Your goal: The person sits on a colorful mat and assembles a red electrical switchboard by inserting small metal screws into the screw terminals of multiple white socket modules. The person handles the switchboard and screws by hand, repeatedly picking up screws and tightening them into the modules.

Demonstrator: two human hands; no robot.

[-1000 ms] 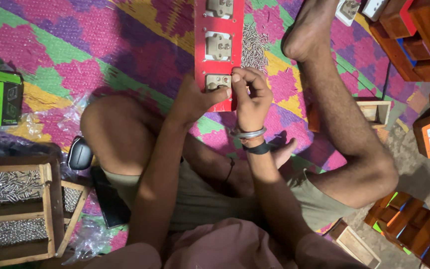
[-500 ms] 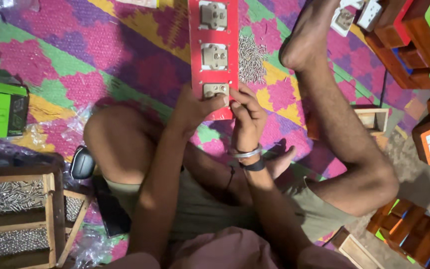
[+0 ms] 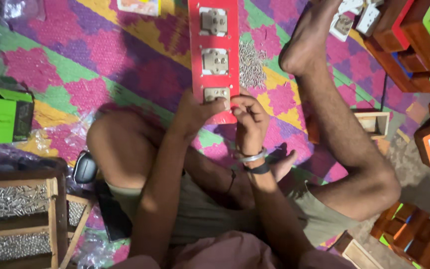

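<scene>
Seated on a patterned mat, a person works at the near end of a long red switch panel, left hand clamped on its lowest beige socket, right hand pinched shut at the panel's edge beside it. The thin, stiff panel looks light and best gripped along its edges; loose screws lie just beyond the right hand.
</scene>
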